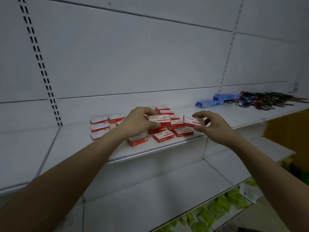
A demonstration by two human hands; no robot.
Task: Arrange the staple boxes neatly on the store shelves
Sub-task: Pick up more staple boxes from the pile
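Left hand (139,121), centre of frame: fingers and thumb curled round one red-and-white staple box (159,118), held label up above the pile. Right hand (211,125), just right of it: pinching a second staple box (194,121) between thumb below and fingertips on its far edge, also lifted. The two held boxes sit near each other, not touching.

Beneath and between the hands: loose heap of staple boxes (168,131), lying at mixed angles on the white shelf (234,114). Left of the left wrist: small group of boxes in neater rows (100,125).

Right along the same shelf: blue packs (212,101), then a jumble of scissors (267,100), blurred. Lower right of frame: green packets (222,203) on lower shelves.
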